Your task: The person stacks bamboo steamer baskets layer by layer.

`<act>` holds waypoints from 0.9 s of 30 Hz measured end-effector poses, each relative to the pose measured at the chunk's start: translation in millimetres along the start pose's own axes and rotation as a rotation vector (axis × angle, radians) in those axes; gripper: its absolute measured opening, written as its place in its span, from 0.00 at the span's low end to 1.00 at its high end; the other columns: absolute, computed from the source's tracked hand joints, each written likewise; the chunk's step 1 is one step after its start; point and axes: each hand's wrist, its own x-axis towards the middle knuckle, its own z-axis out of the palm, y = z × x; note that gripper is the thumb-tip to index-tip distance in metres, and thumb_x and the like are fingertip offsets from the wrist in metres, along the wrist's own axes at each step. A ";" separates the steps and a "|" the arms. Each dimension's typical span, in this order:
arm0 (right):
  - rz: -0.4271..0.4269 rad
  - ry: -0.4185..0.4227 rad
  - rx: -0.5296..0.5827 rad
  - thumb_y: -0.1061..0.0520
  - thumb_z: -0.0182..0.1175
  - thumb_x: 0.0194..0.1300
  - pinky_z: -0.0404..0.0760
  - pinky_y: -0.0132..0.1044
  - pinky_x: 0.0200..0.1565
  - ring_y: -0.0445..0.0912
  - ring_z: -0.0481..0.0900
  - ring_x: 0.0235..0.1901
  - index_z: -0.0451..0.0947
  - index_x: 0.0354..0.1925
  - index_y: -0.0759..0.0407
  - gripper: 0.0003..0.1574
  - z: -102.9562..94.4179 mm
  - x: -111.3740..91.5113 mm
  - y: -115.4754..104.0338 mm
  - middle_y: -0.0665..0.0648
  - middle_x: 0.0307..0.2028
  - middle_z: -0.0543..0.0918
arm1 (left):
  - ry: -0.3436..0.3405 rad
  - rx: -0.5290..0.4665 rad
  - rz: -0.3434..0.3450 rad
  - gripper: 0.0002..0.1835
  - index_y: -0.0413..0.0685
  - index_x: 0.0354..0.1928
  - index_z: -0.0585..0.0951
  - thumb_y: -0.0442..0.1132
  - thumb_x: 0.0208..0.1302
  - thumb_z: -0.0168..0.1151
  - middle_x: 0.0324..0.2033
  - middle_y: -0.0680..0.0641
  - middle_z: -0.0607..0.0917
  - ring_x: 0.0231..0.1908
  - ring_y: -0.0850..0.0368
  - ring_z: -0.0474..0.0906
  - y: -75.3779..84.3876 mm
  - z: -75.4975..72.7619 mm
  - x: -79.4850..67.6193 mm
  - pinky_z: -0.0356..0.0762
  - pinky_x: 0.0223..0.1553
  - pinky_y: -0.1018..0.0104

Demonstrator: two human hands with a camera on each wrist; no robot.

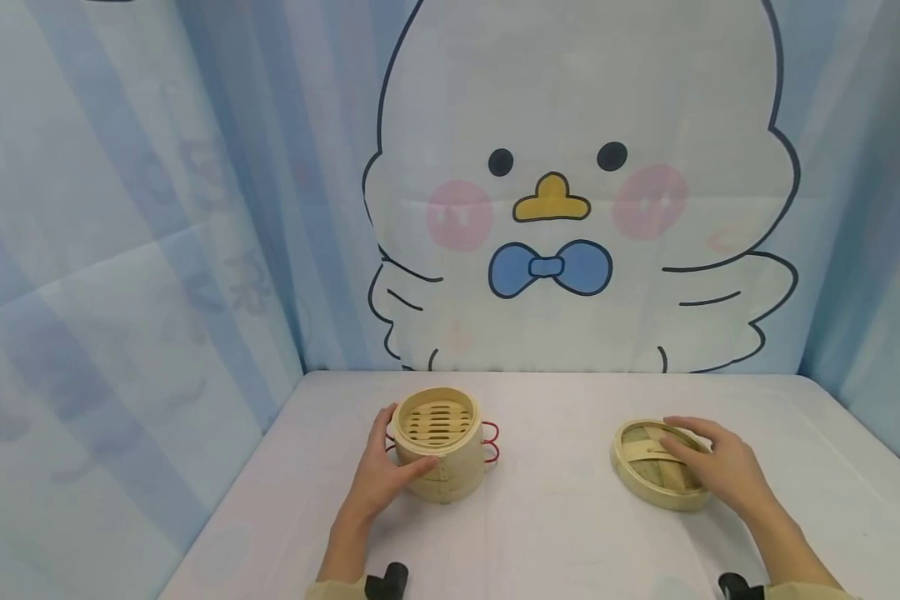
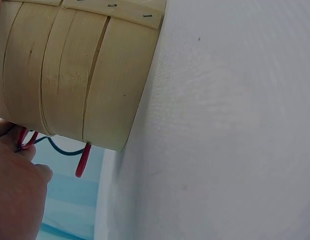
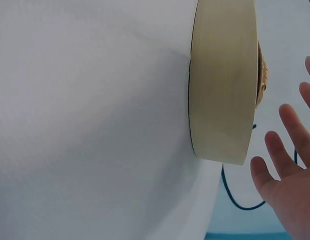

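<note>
A round bamboo steamer basket (image 1: 438, 442) with red wire handles (image 1: 490, 442) stands on the white table (image 1: 555, 525), its slatted floor showing from above. My left hand (image 1: 393, 471) grips its near-left side, thumb on the front wall and fingers round the left. In the left wrist view the basket wall (image 2: 69, 75) fills the top left, with my left hand (image 2: 14, 190) below it. The bamboo lid (image 1: 648, 471) lies flat to the right. My right hand (image 1: 712, 462) is over its right part with straight, spread fingers (image 3: 287, 135), seen just off the lid's rim (image 3: 222, 80).
A cloth backdrop with a cartoon chick (image 1: 570, 192) closes off the back of the table; blue striped curtains (image 1: 120, 292) hang on both sides. White table surface lies between basket and lid and along the front.
</note>
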 end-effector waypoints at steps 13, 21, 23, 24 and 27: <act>0.088 -0.070 0.004 0.36 0.61 0.70 0.56 0.72 0.64 0.78 0.51 0.68 0.69 0.67 0.70 0.46 -1.2 2.9 6.7 0.81 0.69 0.58 | -0.002 0.014 0.008 0.59 0.45 0.77 0.56 0.52 0.49 0.81 0.75 0.39 0.60 0.74 0.34 0.51 -1.4 -1.1 0.6 0.55 0.67 0.31; 0.046 -0.062 -0.002 0.41 0.66 0.67 0.56 0.73 0.63 0.78 0.54 0.66 0.75 0.62 0.70 0.39 4.0 3.9 13.7 0.81 0.67 0.62 | -0.001 0.009 0.013 0.58 0.47 0.77 0.57 0.51 0.49 0.82 0.74 0.39 0.61 0.74 0.34 0.52 -1.3 -1.2 1.0 0.56 0.67 0.31; 0.038 -0.064 -0.008 0.42 0.66 0.67 0.57 0.73 0.63 0.78 0.55 0.66 0.76 0.61 0.70 0.37 4.7 4.0 15.1 0.81 0.67 0.63 | -0.002 0.009 0.015 0.58 0.46 0.77 0.57 0.52 0.49 0.82 0.74 0.39 0.61 0.74 0.34 0.52 -1.7 -1.1 1.0 0.56 0.67 0.32; 0.035 -0.063 -0.010 0.43 0.66 0.67 0.57 0.73 0.63 0.78 0.55 0.66 0.76 0.60 0.69 0.36 5.0 4.2 15.7 0.81 0.67 0.63 | -0.002 0.009 0.014 0.58 0.46 0.77 0.57 0.52 0.49 0.82 0.75 0.39 0.61 0.74 0.34 0.52 -1.6 -1.0 0.9 0.57 0.67 0.32; 0.016 -0.056 -0.011 0.45 0.67 0.67 0.57 0.73 0.63 0.78 0.57 0.66 0.78 0.59 0.69 0.34 5.4 4.8 16.6 0.79 0.66 0.66 | 0.003 0.011 0.016 0.58 0.46 0.77 0.57 0.52 0.48 0.82 0.75 0.38 0.61 0.73 0.33 0.52 -2.2 -1.2 1.1 0.56 0.67 0.31</act>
